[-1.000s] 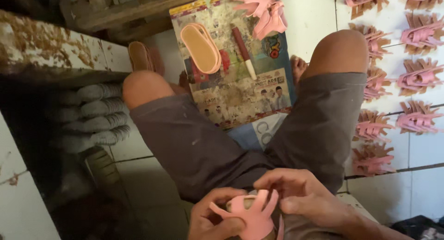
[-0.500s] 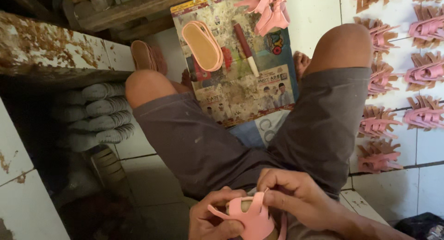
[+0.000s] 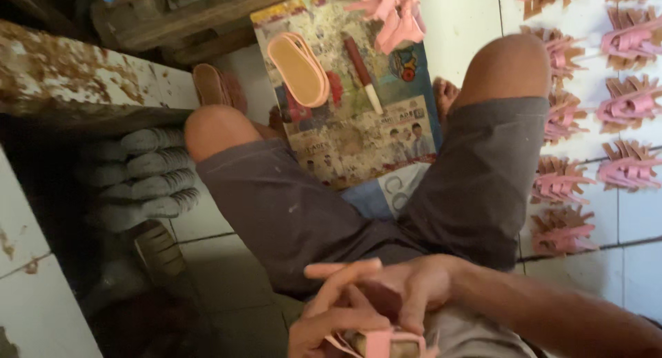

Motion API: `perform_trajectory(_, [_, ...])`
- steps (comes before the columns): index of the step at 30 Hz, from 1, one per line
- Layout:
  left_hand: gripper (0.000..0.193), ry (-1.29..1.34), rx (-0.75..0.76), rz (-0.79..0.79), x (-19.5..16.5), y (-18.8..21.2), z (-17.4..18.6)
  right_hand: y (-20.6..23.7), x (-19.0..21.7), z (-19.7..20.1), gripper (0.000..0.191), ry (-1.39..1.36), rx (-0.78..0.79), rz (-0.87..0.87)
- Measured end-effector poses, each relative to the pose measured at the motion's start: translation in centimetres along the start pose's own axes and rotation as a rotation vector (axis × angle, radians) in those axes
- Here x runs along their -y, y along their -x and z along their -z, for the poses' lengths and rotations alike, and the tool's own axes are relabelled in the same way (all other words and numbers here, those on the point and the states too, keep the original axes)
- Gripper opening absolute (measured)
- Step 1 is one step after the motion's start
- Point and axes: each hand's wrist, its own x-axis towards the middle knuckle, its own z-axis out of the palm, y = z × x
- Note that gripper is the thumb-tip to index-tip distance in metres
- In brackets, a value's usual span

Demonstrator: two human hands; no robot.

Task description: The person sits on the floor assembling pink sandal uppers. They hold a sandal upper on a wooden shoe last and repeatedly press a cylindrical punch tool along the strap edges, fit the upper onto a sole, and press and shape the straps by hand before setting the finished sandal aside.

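Both hands, left [image 3: 331, 327] and right [image 3: 403, 289], grip a pink strap piece [image 3: 383, 343] over the lap; sole [image 3: 298, 68] on the poster's [image 3: 358, 134] far edge

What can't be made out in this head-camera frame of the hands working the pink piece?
- Pink piece, head view: mostly cut off by the bottom edge and covered by the right hand; its full shape is unreadable.
- Left hand: partly out of frame, so its grip is unclear.
- Grey stacked soles: in deep shadow, count uncertain.
- Pink strap bundles on the tiled floor: some cropped by the top and right edges.
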Motion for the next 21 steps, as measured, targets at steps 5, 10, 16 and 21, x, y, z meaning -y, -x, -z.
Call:
perform_trajectory(5, [0.047,0.485,0.151,0.377,-0.4,-2.0,3.6,4.4,3.7,-3.7,0.059,0.67,-0.643,0.055])
perform_trajectory(10, [0.046,0.475,0.136,0.499,-0.4,-2.7,3.4,6.4,3.0,-6.4,0.025,1.047,-0.768,0.162])
perform_trajectory(16, [0.044,0.424,0.19,0.413,-0.1,-3.0,3.7,5.2,4.0,-5.4,0.011,0.925,-0.957,-0.029])
perform_trajectory(21, [0.045,0.331,0.226,0.308,-0.1,-2.9,3.8,5.2,3.4,-4.6,0.016,0.842,-0.899,-0.064])
